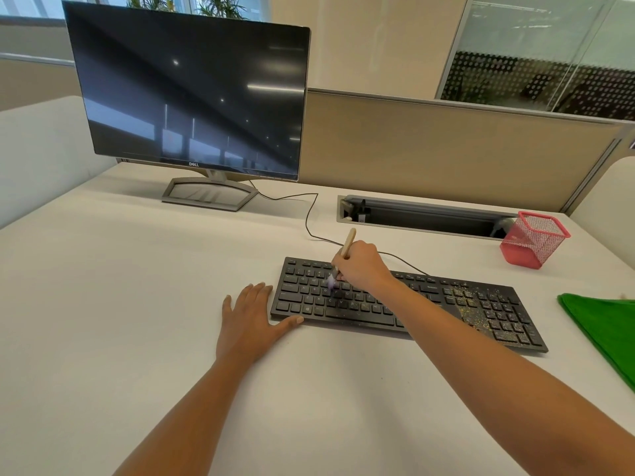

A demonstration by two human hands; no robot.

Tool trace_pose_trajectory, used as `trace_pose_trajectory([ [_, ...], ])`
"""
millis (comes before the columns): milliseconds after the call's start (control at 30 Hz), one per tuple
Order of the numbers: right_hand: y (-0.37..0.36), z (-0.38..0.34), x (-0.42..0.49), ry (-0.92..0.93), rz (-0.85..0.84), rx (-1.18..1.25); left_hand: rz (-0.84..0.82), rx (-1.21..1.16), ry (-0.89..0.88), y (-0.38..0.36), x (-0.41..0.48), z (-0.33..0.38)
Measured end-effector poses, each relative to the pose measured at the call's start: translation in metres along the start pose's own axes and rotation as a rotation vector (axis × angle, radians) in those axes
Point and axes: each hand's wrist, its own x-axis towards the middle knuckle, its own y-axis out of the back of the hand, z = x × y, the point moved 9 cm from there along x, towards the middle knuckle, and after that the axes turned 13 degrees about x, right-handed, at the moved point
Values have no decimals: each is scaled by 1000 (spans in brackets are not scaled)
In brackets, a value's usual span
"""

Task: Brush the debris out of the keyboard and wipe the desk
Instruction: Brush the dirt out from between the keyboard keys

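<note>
The keyboard [405, 304] is steadied by the left hand [252, 316], fingers flat and spread, while the brush [342, 261] is pinched by the right hand's [362, 266] curled fingers for sweeping.

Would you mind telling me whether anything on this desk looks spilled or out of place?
Yes: yellowish debris specks lie scattered over the right end of the keyboard, around the number pad. The right hand holds the brush over the letter keys, away from them. Nothing else stands out.
</note>
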Motion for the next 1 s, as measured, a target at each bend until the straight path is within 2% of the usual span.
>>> trace_pose_trajectory([
  [233,-17,5,-10,-107,-251,-116,-2,2,-2,-1,1,0],
  [300,-10,1,-6,-98,-210,-83,-7,2,0,-2,1,0],
  [433,6,0,5,-30,-17,19,-1,-1,-4,0,1,1],
  [533,-4,5,1,-40,-51,41,10,11,-3,0,1,-1],
  [733,-24,7,-9,-120,-238,1,14,10,-2,-1,1,-1],
  [900,3,0,4,-23,-40,43,9,1,-4,0,1,0],
  [1000,-2,7,1,-32,-97,39,11,-3,-4,-1,0,-1],
])
